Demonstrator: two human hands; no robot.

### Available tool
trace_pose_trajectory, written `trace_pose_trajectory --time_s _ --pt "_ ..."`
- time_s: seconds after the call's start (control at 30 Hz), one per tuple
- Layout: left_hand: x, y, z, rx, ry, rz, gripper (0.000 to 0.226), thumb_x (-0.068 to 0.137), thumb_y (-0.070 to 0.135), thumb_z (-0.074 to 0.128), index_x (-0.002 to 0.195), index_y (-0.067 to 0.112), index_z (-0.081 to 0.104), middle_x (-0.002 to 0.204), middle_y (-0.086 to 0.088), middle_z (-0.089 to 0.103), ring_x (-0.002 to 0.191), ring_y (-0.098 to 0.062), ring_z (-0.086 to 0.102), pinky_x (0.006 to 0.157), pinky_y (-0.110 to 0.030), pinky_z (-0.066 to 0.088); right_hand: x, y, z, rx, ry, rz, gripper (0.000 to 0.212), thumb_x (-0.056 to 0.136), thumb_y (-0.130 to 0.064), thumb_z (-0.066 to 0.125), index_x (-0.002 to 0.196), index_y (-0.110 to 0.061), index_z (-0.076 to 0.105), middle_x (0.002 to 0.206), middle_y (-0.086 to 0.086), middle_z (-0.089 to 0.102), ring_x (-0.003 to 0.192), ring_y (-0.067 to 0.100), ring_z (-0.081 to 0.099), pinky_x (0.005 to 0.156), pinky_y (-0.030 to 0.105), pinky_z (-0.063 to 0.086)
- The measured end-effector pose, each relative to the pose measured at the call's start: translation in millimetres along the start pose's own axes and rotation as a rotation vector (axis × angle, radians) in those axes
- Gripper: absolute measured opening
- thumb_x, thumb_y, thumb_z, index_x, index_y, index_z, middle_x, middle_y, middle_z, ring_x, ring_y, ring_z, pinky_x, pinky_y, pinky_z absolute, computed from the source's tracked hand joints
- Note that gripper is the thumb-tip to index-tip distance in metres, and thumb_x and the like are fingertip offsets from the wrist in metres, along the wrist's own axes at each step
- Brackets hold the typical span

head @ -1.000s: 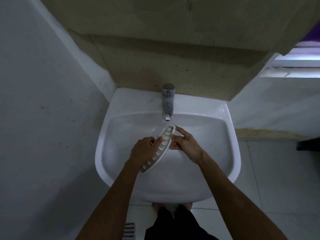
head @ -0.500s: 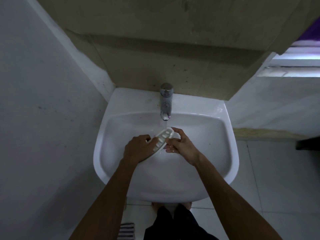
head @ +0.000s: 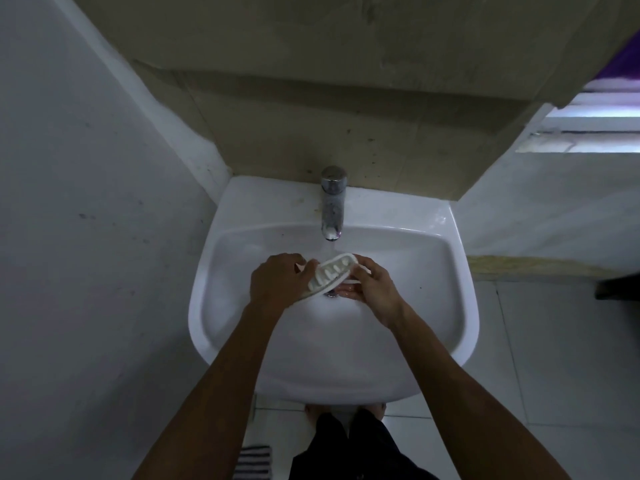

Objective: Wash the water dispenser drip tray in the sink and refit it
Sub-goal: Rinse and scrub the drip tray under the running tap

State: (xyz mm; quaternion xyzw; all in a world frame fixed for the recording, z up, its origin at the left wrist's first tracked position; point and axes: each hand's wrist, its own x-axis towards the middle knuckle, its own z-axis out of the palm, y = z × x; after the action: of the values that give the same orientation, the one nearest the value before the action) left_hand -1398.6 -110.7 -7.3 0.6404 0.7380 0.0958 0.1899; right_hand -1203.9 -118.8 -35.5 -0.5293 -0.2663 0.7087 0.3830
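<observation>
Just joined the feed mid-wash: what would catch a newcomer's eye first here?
First, the two hands meeting over the middle of the white sink: the left hand and right hand both hold the slotted white drip tray. It sits tilted just below the chrome tap, at the sink's back rim, with water running onto its far end.

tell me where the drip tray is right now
In the head view the drip tray is over the sink basin, just below the tap, held between the left hand and right hand.
</observation>
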Motion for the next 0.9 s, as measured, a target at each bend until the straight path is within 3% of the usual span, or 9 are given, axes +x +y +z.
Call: trace_pose_trajectory --time_s 0.13,0.2,0.3,0.37,0.43,0.53,0.63,0.77,0.9 --pt "-0.6 -6.3 -4.1 0.182 0.320 0.113 0.039 0.085 0.047 0.043 0.087 0.024 0.074 0.082 0.000 0.070 0.077 -0.026 0.065 0.075 -0.035 0.043 4.9 10.7 3.1 0.053 0.133 -0.015 0.026 0.104 -0.010 0.045 0.127 -0.003 0.056 0.107 0.029 0.068 0.087 0.040 0.071 0.075 0.038 0.063" --pt "-3.5 -13.7 -1.4 0.148 0.404 0.050 0.034 0.084 0.044 0.051 0.100 0.023 0.072 0.097 -0.005 0.069 0.089 -0.031 0.062 0.084 -0.042 0.042 8.0 12.2 0.4 0.112 0.196 -0.021 0.027 0.104 -0.010 0.046 0.129 -0.004 0.053 0.111 0.026 0.067 0.087 0.038 0.072 0.078 0.040 0.062" --pt "-10.1 -19.2 7.7 -0.196 0.251 -0.201 0.060 0.086 0.046 0.063 0.136 0.017 0.048 0.132 -0.014 0.050 0.111 -0.036 0.054 0.094 -0.047 0.043 8.6 9.0 -6.6 0.178 0.237 -0.035 0.027 0.103 -0.010 0.047 0.130 -0.006 0.049 0.106 0.021 0.068 0.082 0.033 0.074 0.078 0.040 0.062" --pt "-7.7 -18.9 14.5 -0.511 0.080 -0.403 0.071 0.087 0.050 0.063 0.142 0.013 0.037 0.137 -0.014 0.049 0.114 -0.032 0.058 0.096 -0.041 0.045 6.9 6.6 -9.3 0.212 0.241 -0.033 0.026 0.103 -0.009 0.048 0.129 -0.007 0.048 0.099 0.018 0.068 0.078 0.030 0.073 0.079 0.039 0.062" --pt "-3.1 -16.1 20.8 -0.763 -0.052 -0.493 0.058 0.089 0.046 0.062 0.131 0.008 0.047 0.125 -0.011 0.064 0.097 -0.021 0.069 0.087 -0.035 0.051 4.8 7.2 -10.2 0.230 0.234 -0.024 0.025 0.103 -0.008 0.047 0.129 -0.007 0.047 0.095 0.017 0.069 0.079 0.030 0.073 0.081 0.040 0.061" --pt "0.5 -6.3 29.9 -1.042 -0.069 -0.498 0.038 0.094 0.027 0.061 0.121 0.002 0.051 0.114 -0.012 0.068 0.064 -0.002 0.070 0.062 -0.027 0.051 2.7 11.6 -14.5 0.240 0.203 -0.003 0.024 0.103 -0.006 0.044 0.128 -0.007 0.046 0.095 0.018 0.072 0.084 0.032 0.074 0.084 0.041 0.060" --pt "2.1 -1.5 29.5 -1.158 -0.045 -0.469 0.033 0.094 0.019 0.062 0.118 0.001 0.049 0.112 -0.014 0.067 0.069 -0.010 0.072 0.059 -0.021 0.054 0.7 13.7 -21.5 0.149 0.180 0.044 0.026 0.103 -0.007 0.044 0.129 -0.007 0.046 0.105 0.022 0.071 0.090 0.032 0.073 0.080 0.037 0.061" --pt "4.3 -3.8 26.9 -1.117 -0.023 -0.411 0.024 0.092 0.018 0.064 0.111 0.007 0.052 0.109 -0.016 0.068 0.076 -0.020 0.071 0.064 -0.021 0.055 -3.5 12.6 -27.7 -0.042 0.189 -0.002 0.029 0.102 -0.014 0.051 0.131 -0.008 0.051 0.105 0.019 0.067 0.084 0.024 0.064 0.067 0.029 0.053" --pt "6.0 -5.4 27.6 -1.115 -0.027 -0.401 0.021 0.093 0.018 0.063 0.109 0.008 0.053 0.109 -0.016 0.068 0.076 -0.021 0.071 0.063 -0.023 0.054 -2.2 10.7 -34.5 -0.285 0.199 -0.107 0.025 0.102 -0.017 0.052 0.125 -0.023 0.061 0.109 0.006 0.064 0.095 0.018 0.059 0.078 0.032 0.052"
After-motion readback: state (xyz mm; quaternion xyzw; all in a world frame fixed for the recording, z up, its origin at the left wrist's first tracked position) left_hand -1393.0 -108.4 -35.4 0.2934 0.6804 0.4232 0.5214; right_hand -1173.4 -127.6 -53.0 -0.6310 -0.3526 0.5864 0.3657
